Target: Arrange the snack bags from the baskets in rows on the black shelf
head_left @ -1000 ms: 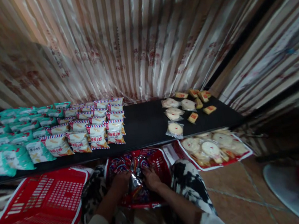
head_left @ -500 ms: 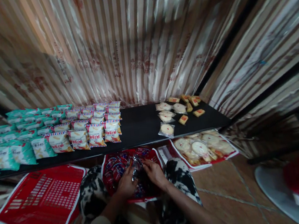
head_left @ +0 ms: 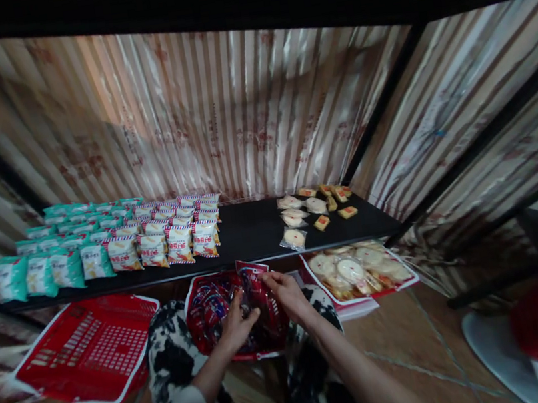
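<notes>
My right hand (head_left: 289,298) pinches a dark red snack packet (head_left: 253,280) by its upper right side. The packet stands upright over a red basket (head_left: 200,346) between my knees. Several dark red and purple packets (head_left: 210,308) fill the left part of that basket. Over the basket, my left hand (head_left: 237,327) has thumb and fingers apart, just left of the raised packet. Whether its fingertips touch the packet I cannot make out.
A black shelf (head_left: 253,231) carries teal bags (head_left: 66,267), white-and-red bags (head_left: 179,243), round wrapped crackers (head_left: 295,238) and small yellow packets (head_left: 348,212). Red baskets stand left (head_left: 89,349) and right (head_left: 410,283) below it. Another basket (head_left: 535,330) is far right. A dark beam (head_left: 170,14) crosses overhead.
My right hand has drawn a red packet up out of the basket's contents. My left hand has opened and sits slightly lower. The view has tilted up, showing more of the overhead beam.
</notes>
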Action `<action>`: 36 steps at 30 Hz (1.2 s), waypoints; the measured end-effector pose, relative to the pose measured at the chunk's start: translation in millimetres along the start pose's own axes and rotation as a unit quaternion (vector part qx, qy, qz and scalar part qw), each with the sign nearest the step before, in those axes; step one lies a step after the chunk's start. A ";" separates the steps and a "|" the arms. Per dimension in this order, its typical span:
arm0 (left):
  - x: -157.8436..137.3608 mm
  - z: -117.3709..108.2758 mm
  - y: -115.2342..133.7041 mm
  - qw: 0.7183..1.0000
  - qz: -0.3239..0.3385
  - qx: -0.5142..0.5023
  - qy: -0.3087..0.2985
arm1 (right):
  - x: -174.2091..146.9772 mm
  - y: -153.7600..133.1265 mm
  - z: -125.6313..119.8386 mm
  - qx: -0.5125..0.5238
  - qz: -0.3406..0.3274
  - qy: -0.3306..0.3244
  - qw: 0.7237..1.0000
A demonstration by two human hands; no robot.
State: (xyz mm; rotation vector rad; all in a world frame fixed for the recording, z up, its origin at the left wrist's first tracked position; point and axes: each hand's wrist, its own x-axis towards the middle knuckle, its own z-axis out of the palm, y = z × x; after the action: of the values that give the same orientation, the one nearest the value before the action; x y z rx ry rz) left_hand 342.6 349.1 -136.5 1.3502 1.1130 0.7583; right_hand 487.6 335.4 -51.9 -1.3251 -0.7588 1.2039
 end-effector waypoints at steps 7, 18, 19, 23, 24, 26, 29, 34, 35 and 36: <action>-9.3 -4.0 19.2 0.993 -0.034 -0.113 -0.018 | -13.8 -38.4 -4.7 0.118 0.009 -0.001 0.993; 6.8 10.3 33.4 0.981 -0.033 -0.161 -0.106 | 15.2 -37.1 -29.7 0.134 0.001 0.025 0.991; 12.4 11.2 33.2 0.979 -0.030 -0.163 -0.115 | 19.1 -35.3 -33.1 0.133 0.000 0.027 0.991; 38.9 15.7 29.5 0.992 -0.020 -0.092 -0.085 | 35.2 -27.2 -47.9 0.136 -0.023 0.041 0.990; 45.4 16.7 29.0 0.996 -0.013 -0.060 -0.067 | 39.2 -25.4 -51.5 0.140 -0.029 0.046 0.989; 56.5 18.0 30.1 0.999 0.017 0.015 -0.031 | 47.4 -22.7 -57.7 0.149 -0.032 0.058 0.987; 65.8 18.6 39.3 0.987 0.077 0.144 0.015 | 59.1 -22.2 -63.1 0.162 -0.016 0.073 0.984; 69.4 20.4 68.9 0.948 0.118 0.288 0.070 | 76.0 -24.5 -57.6 0.133 -0.009 0.041 0.990; 70.6 21.2 74.6 0.938 0.125 0.311 0.085 | 79.0 -24.2 -54.4 0.123 -0.005 0.032 0.992; 72.2 22.0 79.7 0.927 0.132 0.336 0.103 | 81.9 -23.6 -50.7 0.111 0.001 0.025 0.993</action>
State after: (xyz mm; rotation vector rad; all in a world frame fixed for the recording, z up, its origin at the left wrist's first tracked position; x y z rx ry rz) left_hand 401.2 417.7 -74.0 2.0654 1.4529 0.7521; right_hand 562.2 400.6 -54.6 -1.1675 -0.5701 1.2145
